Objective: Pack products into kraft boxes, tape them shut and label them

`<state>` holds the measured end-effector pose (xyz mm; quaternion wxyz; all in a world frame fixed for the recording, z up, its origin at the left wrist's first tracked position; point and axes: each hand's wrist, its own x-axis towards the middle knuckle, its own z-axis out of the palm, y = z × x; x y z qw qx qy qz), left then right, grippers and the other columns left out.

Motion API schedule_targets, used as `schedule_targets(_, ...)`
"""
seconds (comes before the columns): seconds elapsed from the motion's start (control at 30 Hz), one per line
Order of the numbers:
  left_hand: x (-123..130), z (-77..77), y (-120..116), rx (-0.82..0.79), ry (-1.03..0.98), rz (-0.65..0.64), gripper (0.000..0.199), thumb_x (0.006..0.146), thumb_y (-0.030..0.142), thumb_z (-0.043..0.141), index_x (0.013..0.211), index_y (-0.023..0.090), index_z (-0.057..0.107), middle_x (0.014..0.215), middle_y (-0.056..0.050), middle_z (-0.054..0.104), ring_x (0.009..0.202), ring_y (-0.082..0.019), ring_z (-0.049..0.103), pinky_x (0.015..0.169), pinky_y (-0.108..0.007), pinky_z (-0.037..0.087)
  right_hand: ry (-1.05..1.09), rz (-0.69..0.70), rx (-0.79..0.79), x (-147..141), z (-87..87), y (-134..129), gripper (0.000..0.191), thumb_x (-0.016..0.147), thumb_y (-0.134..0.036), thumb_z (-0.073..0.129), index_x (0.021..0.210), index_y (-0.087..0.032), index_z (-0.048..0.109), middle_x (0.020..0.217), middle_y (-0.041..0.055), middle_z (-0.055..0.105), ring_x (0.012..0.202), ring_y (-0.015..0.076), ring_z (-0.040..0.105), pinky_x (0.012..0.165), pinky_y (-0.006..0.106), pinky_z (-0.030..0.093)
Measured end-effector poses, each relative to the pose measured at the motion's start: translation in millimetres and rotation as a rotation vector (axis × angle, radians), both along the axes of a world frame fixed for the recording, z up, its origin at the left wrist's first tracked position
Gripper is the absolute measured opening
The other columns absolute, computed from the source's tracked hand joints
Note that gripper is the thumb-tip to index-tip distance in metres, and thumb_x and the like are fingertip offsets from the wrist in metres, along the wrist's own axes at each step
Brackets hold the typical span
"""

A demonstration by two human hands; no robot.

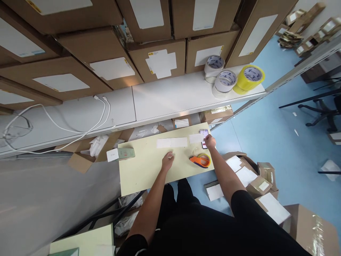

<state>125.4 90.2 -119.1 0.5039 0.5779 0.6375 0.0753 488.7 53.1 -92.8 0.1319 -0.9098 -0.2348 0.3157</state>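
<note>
Black clothing (197, 227) is filling the bottom centre of the frame, closest to the camera, with two bare forearms being stretched upward from it. Right of centre, a phone (203, 133) with a lit screen is lying near the far right corner of a pale tabletop (145, 160). Its right side is being touched by the bent fingers of the right hand (211, 142); whether the phone is being gripped or only tapped cannot be told. Just left of the phone, a small white paper (195, 138) is lying flat, and farther left a longer white strip (172, 142). Just below that strip, near mid-frame, the left hand (167, 161) is being held with fingers curled; whether anything is being pinched cannot be made out. Below the phone, an orange tape dispenser (197, 161) with yellow tape is resting. At the tabletop's left end, a green item (126, 153) is lying beside a white square (112, 155). Across the frame above, a grey shelf (160, 97) is being loaded down by labelled cartons (173, 44), with white tape rolls (225, 85) and yellow tape rolls (243, 83) standing toward the upper right and a white cable (80, 132) trailing at left. Lower right, opened boxes (262, 185) are crowding the blue floor (253, 131).
</note>
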Motion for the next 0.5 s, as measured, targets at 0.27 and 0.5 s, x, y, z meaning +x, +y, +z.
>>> schedule_targets(0.27,0,-0.5,1,-0.010,-0.028,0.014,0.038,0.090,0.032,0.068,0.128,0.027,0.070,0.116,-0.002,0.076,0.075,-0.012,0.072,0.084,-0.029,0.061,-0.084,0.062,-0.044,6,-2.8,-2,0.003,0.094,-0.022,0.064,0.096,-0.023,0.064,0.089,0.0025,0.069,0.085,0.0191,0.062,0.071,0.025,0.041)
schedule_targets(0.5,-5,-3.1,2,-0.011,-0.008,-0.003,0.038,0.090,0.031,0.067,0.128,0.027,0.070,0.116,-0.002,0.076,0.074,-0.012,0.071,0.082,-0.029,0.061,-0.136,0.078,-0.111,17,-5.9,-4,0.011,0.097,-0.023,0.060,0.106,-0.022,0.067,0.096,0.0079,0.069,0.088,0.0220,0.064,0.075,0.028,0.044)
